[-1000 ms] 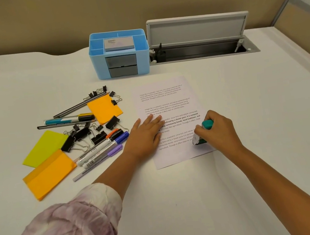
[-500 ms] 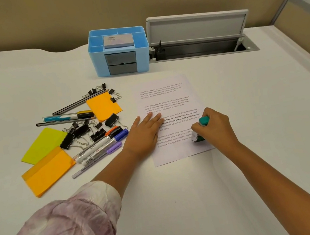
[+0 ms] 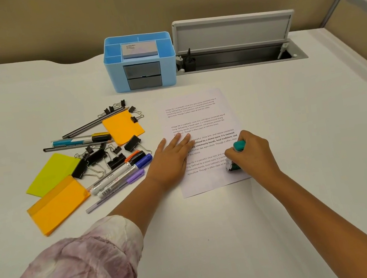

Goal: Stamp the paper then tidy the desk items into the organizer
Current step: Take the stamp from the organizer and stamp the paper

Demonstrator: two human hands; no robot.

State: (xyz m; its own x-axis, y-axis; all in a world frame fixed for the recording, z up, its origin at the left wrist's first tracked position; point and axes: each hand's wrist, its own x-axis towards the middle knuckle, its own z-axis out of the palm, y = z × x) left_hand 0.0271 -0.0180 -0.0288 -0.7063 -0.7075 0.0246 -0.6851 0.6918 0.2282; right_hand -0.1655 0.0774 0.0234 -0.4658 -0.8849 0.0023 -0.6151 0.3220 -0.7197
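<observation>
Presently the work stands at its first stage, the stamping. The paper (image 3: 202, 140) lies flat on the white desk (image 3: 321, 142), just in front of the blue organizer (image 3: 140, 62). The left hand (image 3: 171, 159) rests on the sheet's left side, fingers straight and spread, pinning it down and holding nothing. The right hand (image 3: 251, 152) is curled round a teal stamp (image 3: 237, 157), whose base sits against the paper near the lower right corner. No stamped mark is visible; the hand and stamp cover the spot, so whether an impression is made cannot be told.

Tidying is judged not yet begun. Left of the paper, loose on the desk, lie black binder clips (image 3: 99, 158), several markers (image 3: 121, 174), a purple pen (image 3: 114, 192), pencils (image 3: 94, 124), two orange sticky-note pads (image 3: 56, 205) and a yellow pad (image 3: 52, 174). The organizer holds only a grey card box (image 3: 139, 49) in one top compartment; its other visible compartments show nothing in them.
</observation>
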